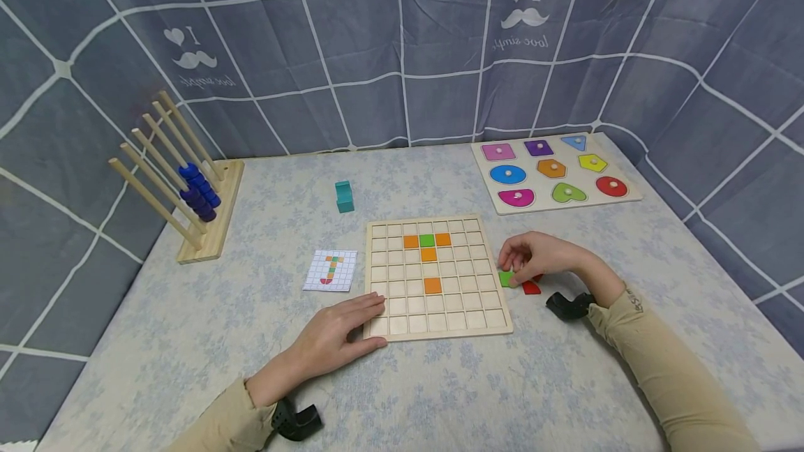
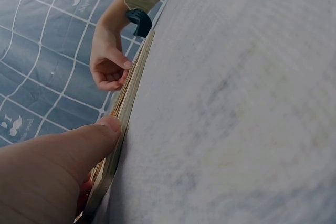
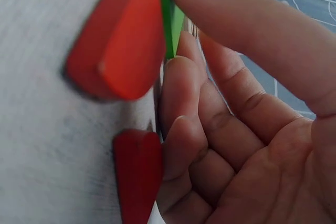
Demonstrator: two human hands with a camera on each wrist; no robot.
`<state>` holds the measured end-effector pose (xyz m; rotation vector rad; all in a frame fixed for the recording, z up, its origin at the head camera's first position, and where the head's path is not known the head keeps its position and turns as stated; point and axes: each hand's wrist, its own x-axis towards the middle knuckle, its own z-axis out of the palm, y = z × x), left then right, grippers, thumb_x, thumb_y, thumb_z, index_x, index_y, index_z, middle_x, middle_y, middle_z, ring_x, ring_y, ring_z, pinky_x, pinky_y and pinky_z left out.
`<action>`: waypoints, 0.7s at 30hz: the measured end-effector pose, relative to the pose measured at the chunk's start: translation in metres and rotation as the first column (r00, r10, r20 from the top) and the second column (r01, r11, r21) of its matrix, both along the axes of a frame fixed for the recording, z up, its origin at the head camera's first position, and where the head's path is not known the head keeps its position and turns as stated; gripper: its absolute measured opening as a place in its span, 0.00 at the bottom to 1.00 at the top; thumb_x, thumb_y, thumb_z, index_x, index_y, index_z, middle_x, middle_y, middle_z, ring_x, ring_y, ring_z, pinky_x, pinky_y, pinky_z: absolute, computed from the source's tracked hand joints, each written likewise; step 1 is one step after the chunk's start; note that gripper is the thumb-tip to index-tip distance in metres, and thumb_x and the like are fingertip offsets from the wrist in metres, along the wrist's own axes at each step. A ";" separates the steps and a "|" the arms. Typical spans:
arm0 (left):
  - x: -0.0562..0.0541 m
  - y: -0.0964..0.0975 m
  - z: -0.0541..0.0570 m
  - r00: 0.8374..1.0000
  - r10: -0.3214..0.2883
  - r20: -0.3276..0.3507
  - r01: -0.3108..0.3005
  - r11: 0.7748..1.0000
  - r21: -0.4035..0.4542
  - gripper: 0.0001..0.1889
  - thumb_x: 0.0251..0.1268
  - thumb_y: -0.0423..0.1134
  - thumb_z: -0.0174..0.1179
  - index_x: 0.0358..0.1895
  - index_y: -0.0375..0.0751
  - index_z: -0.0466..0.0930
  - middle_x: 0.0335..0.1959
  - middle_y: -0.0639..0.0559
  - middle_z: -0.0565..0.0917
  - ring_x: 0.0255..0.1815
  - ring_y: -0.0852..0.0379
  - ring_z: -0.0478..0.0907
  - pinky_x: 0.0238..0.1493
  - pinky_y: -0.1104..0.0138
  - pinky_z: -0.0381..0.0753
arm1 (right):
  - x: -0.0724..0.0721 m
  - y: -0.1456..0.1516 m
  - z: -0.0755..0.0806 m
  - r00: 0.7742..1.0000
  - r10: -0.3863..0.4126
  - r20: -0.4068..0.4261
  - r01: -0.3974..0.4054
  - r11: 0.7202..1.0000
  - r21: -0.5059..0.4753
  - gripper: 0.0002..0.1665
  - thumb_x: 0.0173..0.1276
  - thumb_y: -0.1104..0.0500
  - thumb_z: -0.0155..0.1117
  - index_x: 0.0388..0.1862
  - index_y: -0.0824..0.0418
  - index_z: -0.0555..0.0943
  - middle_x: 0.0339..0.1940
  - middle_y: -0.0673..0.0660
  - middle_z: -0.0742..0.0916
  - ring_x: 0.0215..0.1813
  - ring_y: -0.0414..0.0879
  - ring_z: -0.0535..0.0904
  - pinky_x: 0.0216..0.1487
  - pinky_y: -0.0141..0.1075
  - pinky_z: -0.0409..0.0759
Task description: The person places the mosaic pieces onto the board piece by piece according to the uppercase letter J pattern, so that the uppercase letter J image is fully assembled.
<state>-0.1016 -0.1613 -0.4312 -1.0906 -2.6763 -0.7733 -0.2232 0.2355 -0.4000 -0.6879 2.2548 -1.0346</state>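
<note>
Bright green flat tile (image 1: 505, 279) lies at the right edge of the pale wooden gridded board (image 1: 415, 305), pinched between thumb and fingers of the right hand (image 1: 543, 254), near two red curved-edged pieces (image 3: 123, 45). Left hand (image 1: 336, 333) rests, thumb and fingers spread, on the board's near-left corner; four orange square tiles (image 1: 428, 254) sit in its grid

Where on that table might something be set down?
The tablecloth is bare between wooden rack and picture card, and between both sleeves, nearer than the grid board. It's crowded by the board's right edge, where the right hand holds a green piece near red ones.
</note>
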 end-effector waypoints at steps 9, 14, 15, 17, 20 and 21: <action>0.000 0.000 0.000 1.000 -0.003 -0.004 0.003 1.000 0.003 0.29 0.57 0.53 0.65 0.58 0.40 0.78 0.60 0.49 0.76 0.62 0.54 0.71 0.57 0.59 0.75 | 0.003 -0.001 0.004 1.000 -0.008 0.003 0.007 1.000 0.018 0.15 0.52 0.65 0.74 0.36 0.66 0.78 0.25 0.54 0.79 0.29 0.45 0.73 0.25 0.31 0.74; 0.000 0.000 0.000 1.000 0.002 0.003 -0.002 1.000 -0.005 0.29 0.57 0.54 0.64 0.59 0.40 0.78 0.60 0.49 0.76 0.62 0.55 0.71 0.57 0.60 0.75 | 0.003 -0.002 0.006 1.000 0.002 -0.010 -0.001 0.999 0.047 0.14 0.51 0.64 0.74 0.33 0.64 0.77 0.23 0.53 0.77 0.28 0.46 0.71 0.25 0.31 0.73; 0.000 0.000 0.000 1.000 0.002 0.004 -0.002 1.000 -0.006 0.29 0.57 0.54 0.64 0.59 0.40 0.78 0.60 0.49 0.76 0.62 0.55 0.71 0.57 0.60 0.75 | 0.003 -0.002 0.007 1.000 0.005 -0.009 -0.005 0.999 0.054 0.14 0.51 0.64 0.74 0.33 0.64 0.77 0.23 0.53 0.77 0.27 0.46 0.71 0.25 0.31 0.72; -0.001 0.000 0.000 1.000 0.002 0.007 -0.002 1.000 -0.008 0.29 0.58 0.54 0.64 0.59 0.40 0.78 0.60 0.49 0.76 0.62 0.55 0.71 0.58 0.60 0.75 | 0.003 -0.001 0.010 1.000 0.018 -0.007 -0.018 0.998 0.067 0.13 0.52 0.63 0.74 0.32 0.63 0.77 0.22 0.52 0.77 0.26 0.45 0.71 0.25 0.32 0.72; -0.001 -0.001 0.000 1.000 0.000 0.007 0.000 1.000 -0.005 0.29 0.58 0.54 0.64 0.59 0.40 0.78 0.60 0.49 0.76 0.62 0.55 0.71 0.58 0.60 0.75 | 0.002 0.001 0.016 0.999 0.034 0.004 -0.035 0.997 0.066 0.12 0.53 0.63 0.73 0.30 0.64 0.77 0.21 0.52 0.77 0.24 0.44 0.71 0.24 0.31 0.72; -0.001 -0.001 0.000 1.000 0.000 0.005 0.000 1.000 -0.006 0.29 0.58 0.54 0.64 0.59 0.40 0.78 0.60 0.49 0.76 0.62 0.55 0.71 0.58 0.60 0.75 | 0.002 0.000 0.018 0.999 0.038 0.005 -0.038 0.997 0.065 0.12 0.53 0.63 0.73 0.30 0.64 0.77 0.20 0.53 0.78 0.23 0.43 0.71 0.24 0.31 0.72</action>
